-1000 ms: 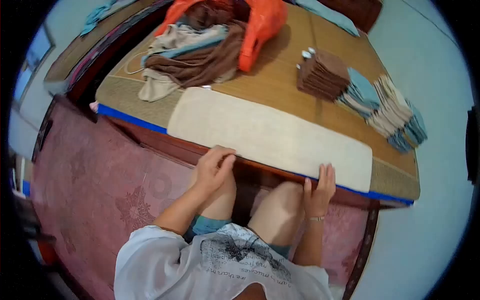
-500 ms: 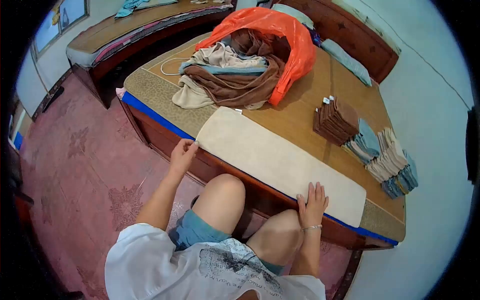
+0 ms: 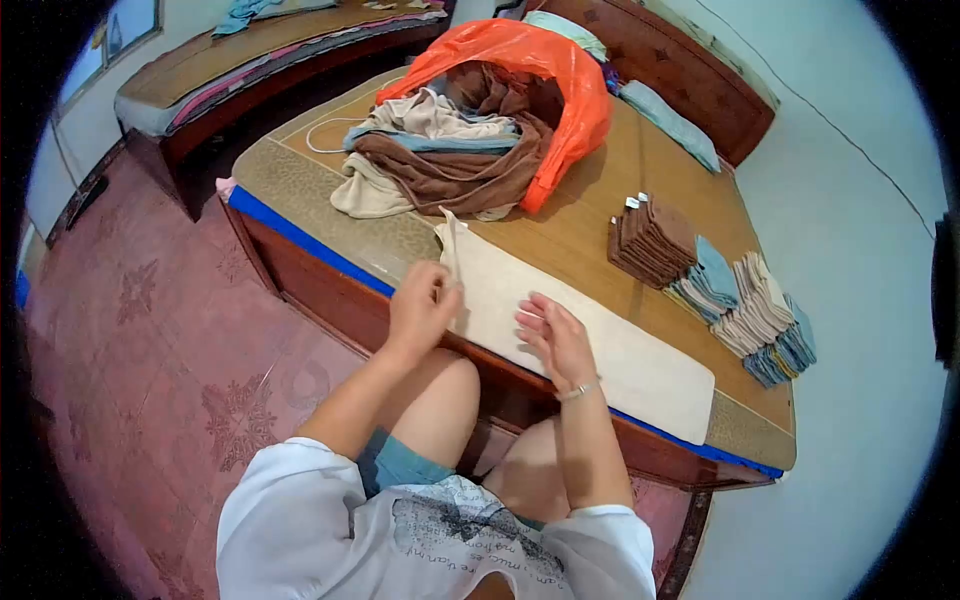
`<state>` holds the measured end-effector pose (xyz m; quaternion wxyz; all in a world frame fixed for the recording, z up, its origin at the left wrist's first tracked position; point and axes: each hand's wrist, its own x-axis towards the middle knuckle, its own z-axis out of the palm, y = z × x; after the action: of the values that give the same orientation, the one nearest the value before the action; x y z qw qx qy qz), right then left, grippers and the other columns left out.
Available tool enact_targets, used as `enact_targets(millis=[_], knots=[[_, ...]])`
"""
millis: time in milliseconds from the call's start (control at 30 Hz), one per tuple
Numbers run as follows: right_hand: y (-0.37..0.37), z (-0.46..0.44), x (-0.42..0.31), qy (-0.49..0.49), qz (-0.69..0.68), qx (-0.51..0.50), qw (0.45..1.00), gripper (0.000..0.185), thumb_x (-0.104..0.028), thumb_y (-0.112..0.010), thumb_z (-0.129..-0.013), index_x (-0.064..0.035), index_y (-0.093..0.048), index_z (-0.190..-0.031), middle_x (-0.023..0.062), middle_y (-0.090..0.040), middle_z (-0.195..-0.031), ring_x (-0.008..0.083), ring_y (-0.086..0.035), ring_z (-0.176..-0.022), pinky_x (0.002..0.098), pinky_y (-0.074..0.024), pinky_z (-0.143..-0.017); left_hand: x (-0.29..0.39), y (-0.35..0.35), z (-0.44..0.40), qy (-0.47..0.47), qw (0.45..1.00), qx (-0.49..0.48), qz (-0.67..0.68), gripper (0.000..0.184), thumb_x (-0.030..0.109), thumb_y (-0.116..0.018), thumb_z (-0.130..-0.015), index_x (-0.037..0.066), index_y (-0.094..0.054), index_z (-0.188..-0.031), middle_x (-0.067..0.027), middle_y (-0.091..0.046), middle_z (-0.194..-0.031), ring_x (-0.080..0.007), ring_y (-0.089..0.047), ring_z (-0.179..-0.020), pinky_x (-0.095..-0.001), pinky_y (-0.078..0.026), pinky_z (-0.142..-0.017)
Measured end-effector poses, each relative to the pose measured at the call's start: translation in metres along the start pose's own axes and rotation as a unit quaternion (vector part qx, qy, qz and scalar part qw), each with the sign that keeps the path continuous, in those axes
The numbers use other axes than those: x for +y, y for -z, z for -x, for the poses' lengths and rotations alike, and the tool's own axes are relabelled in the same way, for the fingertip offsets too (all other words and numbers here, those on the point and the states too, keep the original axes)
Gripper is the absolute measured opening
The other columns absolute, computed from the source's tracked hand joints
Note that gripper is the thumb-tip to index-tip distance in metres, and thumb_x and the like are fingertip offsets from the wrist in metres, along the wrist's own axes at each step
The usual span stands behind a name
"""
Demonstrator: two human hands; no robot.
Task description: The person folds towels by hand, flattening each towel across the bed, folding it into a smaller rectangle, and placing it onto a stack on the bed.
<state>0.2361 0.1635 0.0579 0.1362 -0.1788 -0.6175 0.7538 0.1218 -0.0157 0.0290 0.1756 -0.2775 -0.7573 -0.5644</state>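
Observation:
A long cream towel (image 3: 600,345), laid in a narrow strip, lies along the near edge of the bed (image 3: 745,425). My left hand (image 3: 425,310) is closed on the towel's left end and lifts it, so that end stands up in a fold. Above the middle of the strip hovers my right hand (image 3: 557,340), fingers apart and holding nothing. Beyond the towel, an orange plastic bag (image 3: 585,110) lies on its side with brown, cream and blue cloths (image 3: 470,165) spilling out.
At the right of the bed stand stacks of folded brown towels (image 3: 650,240), cream towels (image 3: 750,305) and blue towels (image 3: 785,345). Pillows (image 3: 670,125) lie by the headboard (image 3: 670,50). A second bed (image 3: 240,75) is at the back left.
My left hand has moved right, raising and folding the towel's left end inward. My right hand has left the towel's right part and moved left over its middle.

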Motion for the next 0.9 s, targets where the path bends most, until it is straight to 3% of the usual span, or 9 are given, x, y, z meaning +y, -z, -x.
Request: enact_targets(millis=[100,167,267,333,500,633,700,833,900], knots=[[-0.012,-0.026,0.006,-0.091,-0.151,-0.068,0.982,0.039,-0.031,-0.05,-0.094,0.0027,-0.055,-0.112,0.0098,-0.061,-0.105,0.0182,-0.06,-0.094,0.0291,-0.0512,-0.073,0.021,-0.026,0.006,-0.04,0.997,-0.063,0.011,0.019,0.008,-0.064,-0.073,0.004,-0.053,-0.087,-0.0125,-0.056,-0.094,-0.0299,-0.056,-0.085,-0.0354,-0.046,-0.073],[-0.013,-0.042,0.016,-0.122,-0.172,-0.103,0.972,0.041,-0.036,-0.052,-0.093,0.0013,-0.053,-0.11,0.0076,-0.061,-0.099,0.0176,-0.06,-0.086,0.0289,-0.051,-0.07,0.031,-0.039,0.012,-0.162,0.982,-0.095,0.003,0.018,0.012,-0.064,-0.073,0.006,-0.053,-0.085,-0.0117,-0.056,-0.101,-0.03,-0.054,-0.093,-0.0407,-0.042,-0.083],[-0.01,-0.049,0.016,-0.124,-0.101,-0.08,0.984,0.03,-0.019,-0.058,-0.089,-0.0015,-0.051,-0.112,0.0073,-0.06,-0.097,0.0168,-0.059,-0.079,0.0299,-0.0508,-0.067,0.032,-0.052,0.033,-0.216,0.964,-0.151,-0.023,0.019,0.016,-0.065,-0.073,0.008,-0.054,-0.086,-0.0112,-0.056,-0.11,-0.0295,-0.051,-0.105,-0.0448,-0.035,-0.092],[-0.01,-0.053,0.011,-0.114,-0.032,-0.035,0.992,0.035,0.0,-0.058,-0.082,-0.0011,-0.05,-0.116,0.0095,-0.06,-0.096,0.0182,-0.06,-0.078,0.0315,-0.0512,-0.064,0.028,-0.056,0.041,-0.219,0.963,-0.156,-0.017,0.02,0.017,-0.066,-0.073,0.009,-0.055,-0.087,-0.0115,-0.055,-0.113,-0.029,-0.05,-0.108,-0.0448,-0.033,-0.094],[0.019,-0.068,0.013,-0.099,-0.086,0.046,0.99,0.031,-0.008,-0.052,-0.088,0.0001,-0.05,-0.118,0.0108,-0.06,-0.098,0.0207,-0.061,-0.083,0.034,-0.0518,-0.068,0.034,-0.048,0.042,-0.16,0.978,-0.131,0.002,0.033,0.02,-0.068,-0.073,0.008,-0.057,-0.101,-0.0155,-0.053,-0.118,-0.0334,-0.047,-0.113,-0.0445,-0.032,-0.097],[0.094,-0.04,-0.035,-0.028,-0.09,0.167,0.981,0.032,-0.022,-0.046,-0.094,0.0009,-0.051,-0.117,0.0113,-0.061,-0.102,0.0211,-0.062,-0.087,0.0351,-0.0521,-0.075,0.022,-0.045,0.041,-0.171,0.97,-0.151,-0.079,0.051,0.025,-0.07,-0.073,0.005,-0.051,-0.116,-0.0188,-0.045,-0.128,-0.0374,-0.042,-0.116,-0.0455,-0.031,-0.098],[0.173,-0.026,-0.033,-0.002,-0.191,0.178,0.965,0.034,-0.025,-0.047,-0.095,0.0015,-0.053,-0.116,0.0115,-0.062,-0.103,0.0208,-0.063,-0.088,0.0345,-0.0522,-0.076,0.026,-0.048,0.042,-0.172,0.965,-0.183,-0.077,0.053,0.027,-0.07,-0.073,0.004,-0.05,-0.117,-0.0188,-0.044,-0.129,-0.0376,-0.041,-0.117,-0.0458,-0.031,-0.099],[0.275,0.039,-0.027,0.009,-0.199,0.271,0.942,0.034,-0.024,-0.048,-0.094,0.0018,-0.053,-0.116,0.012,-0.062,-0.105,0.0216,-0.062,-0.091,0.0347,-0.0518,-0.078,0.042,-0.07,0.05,-0.177,0.953,-0.231,-0.084,0.059,0.029,-0.072,-0.072,0.005,-0.048,-0.121,-0.0177,-0.042,-0.13,-0.0364,-0.039,-0.117,-0.0462,-0.029,-0.099],[0.304,0.068,-0.014,-0.034,-0.091,0.362,0.927,0.034,-0.022,-0.049,-0.093,0.0031,-0.054,-0.116,0.0122,-0.062,-0.106,0.0212,-0.062,-0.09,0.0346,-0.0514,-0.076,0.053,-0.085,0.057,-0.191,0.946,-0.258,-0.044,0.062,0.031,-0.073,-0.071,0.005,-0.048,-0.121,-0.0174,-0.042,-0.13,-0.0364,-0.039,-0.118,-0.046,-0.029,-0.1]])
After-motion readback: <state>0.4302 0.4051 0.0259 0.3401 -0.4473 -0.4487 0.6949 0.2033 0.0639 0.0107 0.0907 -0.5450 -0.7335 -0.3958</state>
